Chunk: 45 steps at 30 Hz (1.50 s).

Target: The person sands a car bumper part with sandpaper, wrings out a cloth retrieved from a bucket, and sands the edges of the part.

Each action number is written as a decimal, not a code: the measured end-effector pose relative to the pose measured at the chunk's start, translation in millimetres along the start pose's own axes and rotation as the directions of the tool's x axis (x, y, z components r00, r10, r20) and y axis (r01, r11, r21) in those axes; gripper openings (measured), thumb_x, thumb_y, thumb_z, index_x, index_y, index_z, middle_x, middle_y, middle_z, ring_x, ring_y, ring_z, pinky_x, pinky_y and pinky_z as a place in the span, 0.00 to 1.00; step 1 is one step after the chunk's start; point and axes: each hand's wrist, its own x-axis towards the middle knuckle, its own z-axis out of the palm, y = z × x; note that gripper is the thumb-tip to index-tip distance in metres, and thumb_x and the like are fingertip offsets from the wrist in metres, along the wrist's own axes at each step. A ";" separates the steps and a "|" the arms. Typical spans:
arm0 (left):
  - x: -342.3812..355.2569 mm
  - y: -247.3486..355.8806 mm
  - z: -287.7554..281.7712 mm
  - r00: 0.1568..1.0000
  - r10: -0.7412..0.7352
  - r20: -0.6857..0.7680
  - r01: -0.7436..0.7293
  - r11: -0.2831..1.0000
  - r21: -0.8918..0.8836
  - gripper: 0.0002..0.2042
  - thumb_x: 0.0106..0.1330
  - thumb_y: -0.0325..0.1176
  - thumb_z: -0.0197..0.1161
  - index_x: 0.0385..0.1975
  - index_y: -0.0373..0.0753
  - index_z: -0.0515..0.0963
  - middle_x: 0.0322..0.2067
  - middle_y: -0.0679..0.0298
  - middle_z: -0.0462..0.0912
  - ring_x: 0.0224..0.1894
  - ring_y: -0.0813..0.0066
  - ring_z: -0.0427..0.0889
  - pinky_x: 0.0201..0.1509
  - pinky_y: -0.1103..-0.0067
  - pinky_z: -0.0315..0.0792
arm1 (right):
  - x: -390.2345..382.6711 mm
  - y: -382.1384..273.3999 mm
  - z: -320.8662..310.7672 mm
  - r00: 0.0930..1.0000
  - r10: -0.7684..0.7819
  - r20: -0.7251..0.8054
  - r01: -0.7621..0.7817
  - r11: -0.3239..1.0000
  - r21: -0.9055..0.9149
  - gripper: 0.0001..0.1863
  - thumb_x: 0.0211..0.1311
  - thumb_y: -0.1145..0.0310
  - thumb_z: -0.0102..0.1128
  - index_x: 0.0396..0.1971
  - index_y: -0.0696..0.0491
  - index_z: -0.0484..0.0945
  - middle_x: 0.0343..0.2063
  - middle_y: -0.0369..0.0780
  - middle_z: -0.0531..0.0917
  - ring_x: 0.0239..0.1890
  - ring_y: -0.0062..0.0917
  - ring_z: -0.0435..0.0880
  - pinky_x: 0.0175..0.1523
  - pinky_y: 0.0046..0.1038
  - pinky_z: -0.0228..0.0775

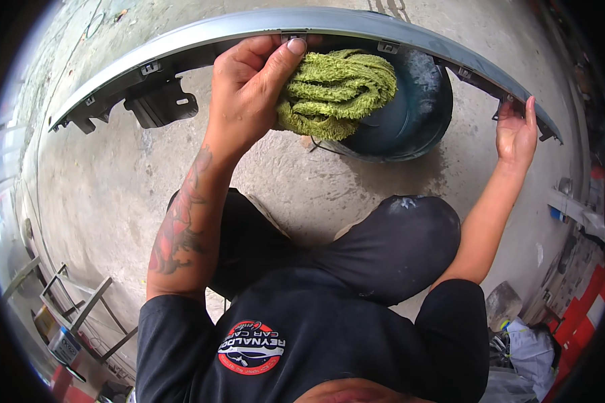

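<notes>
A long, curved silver-grey car trim panel [202, 31], with black clips and brackets along its inner side, spans the top of the view. My left hand [249, 84] is closed on its lower edge near the middle, thumb over a clip. Near the panel's right end, my right hand [516, 134] holds it, fingers partly hidden behind the edge. A folded green terry towel [339, 94] touches my left hand and overlaps the rim of a dark bucket [444, 111] with cloudy water in it. Whether the left hand also bears the towel, I cannot tell.
The bucket stands on a concrete floor [302, 178], beyond my bent knees. A metal frame [87, 302] stands at the lower left. At the lower right are plastic bags [528, 349] and red-and-white material [585, 316].
</notes>
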 end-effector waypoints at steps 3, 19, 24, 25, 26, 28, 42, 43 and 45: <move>1.9 -0.9 0.9 0.999 -0.009 -0.034 0.005 0.995 -0.096 0.15 0.75 0.35 0.61 0.49 0.27 0.82 0.38 0.62 0.87 0.40 0.84 0.82 0.46 0.85 0.77 | -16.7 -1.9 8.0 0.997 0.063 0.055 -0.061 0.997 -0.041 0.20 0.72 0.57 0.60 0.51 0.57 0.74 0.51 0.42 0.79 0.55 0.33 0.78 0.57 0.31 0.74; -0.9 3.4 -1.8 0.992 -0.042 -0.118 0.037 0.998 -0.044 0.14 0.75 0.34 0.61 0.46 0.27 0.83 0.38 0.61 0.87 0.38 0.82 0.82 0.46 0.85 0.76 | -50.5 14.7 15.1 0.790 0.519 0.326 -0.123 0.656 -0.745 0.14 0.71 0.62 0.58 0.49 0.53 0.78 0.32 0.32 0.80 0.35 0.17 0.78 0.34 0.19 0.65; 1.6 -2.3 -4.8 0.992 -0.001 -0.128 -0.002 1.000 -0.027 0.13 0.74 0.32 0.62 0.48 0.28 0.82 0.40 0.61 0.87 0.40 0.83 0.82 0.47 0.85 0.76 | -41.8 85.8 69.3 0.555 0.709 0.436 0.362 0.266 -0.893 0.15 0.70 0.65 0.57 0.53 0.51 0.77 0.36 0.35 0.82 0.37 0.24 0.82 0.41 0.27 0.73; 3.5 -3.9 -1.2 0.993 0.001 -0.122 -0.004 1.000 -0.025 0.12 0.74 0.32 0.62 0.48 0.28 0.82 0.40 0.61 0.87 0.40 0.82 0.82 0.48 0.85 0.76 | -28.3 109.5 63.5 0.501 0.690 0.522 0.621 0.133 -0.773 0.15 0.69 0.66 0.57 0.53 0.52 0.77 0.37 0.38 0.83 0.39 0.28 0.83 0.44 0.32 0.75; 6.0 -4.7 1.6 0.994 0.006 -0.108 -0.010 0.999 -0.034 0.12 0.74 0.32 0.62 0.48 0.28 0.82 0.40 0.61 0.87 0.40 0.82 0.82 0.48 0.85 0.76 | -13.2 134.1 59.7 0.477 0.712 0.515 0.640 0.120 -0.759 0.15 0.68 0.67 0.58 0.52 0.53 0.76 0.39 0.42 0.84 0.43 0.33 0.83 0.47 0.35 0.75; 6.9 -5.0 1.1 0.992 0.005 -0.122 -0.004 1.000 0.012 0.12 0.74 0.32 0.62 0.47 0.28 0.82 0.41 0.60 0.87 0.41 0.82 0.82 0.48 0.84 0.76 | 11.3 175.1 64.0 0.451 0.774 0.443 0.703 -0.002 -0.711 0.19 0.63 0.65 0.63 0.53 0.52 0.76 0.46 0.47 0.83 0.53 0.40 0.82 0.53 0.40 0.75; -4.0 -1.5 0.9 0.994 -0.103 -0.037 0.101 0.994 -0.036 0.13 0.75 0.33 0.60 0.46 0.27 0.81 0.37 0.65 0.86 0.40 0.84 0.79 0.44 0.82 0.76 | -5.6 291.8 7.1 0.334 0.935 0.116 0.826 -0.232 -0.514 0.31 0.57 0.55 0.73 0.57 0.54 0.78 0.56 0.48 0.81 0.60 0.40 0.79 0.65 0.40 0.69; -2.8 3.7 -0.9 0.993 -0.113 -0.013 0.113 0.994 -0.003 0.13 0.75 0.33 0.60 0.47 0.27 0.81 0.38 0.65 0.86 0.40 0.84 0.79 0.45 0.82 0.76 | -7.2 279.8 8.3 0.351 0.926 0.139 0.812 -0.227 -0.538 0.31 0.57 0.56 0.73 0.58 0.54 0.78 0.56 0.47 0.80 0.60 0.40 0.79 0.65 0.40 0.69; -0.1 4.6 0.7 0.995 -0.101 -0.001 0.101 0.994 -0.035 0.13 0.75 0.33 0.60 0.47 0.27 0.81 0.38 0.65 0.86 0.40 0.85 0.79 0.45 0.82 0.76 | -5.5 255.1 10.7 0.391 0.900 0.190 0.779 -0.214 -0.589 0.31 0.57 0.57 0.72 0.59 0.54 0.77 0.57 0.47 0.80 0.61 0.39 0.78 0.66 0.39 0.68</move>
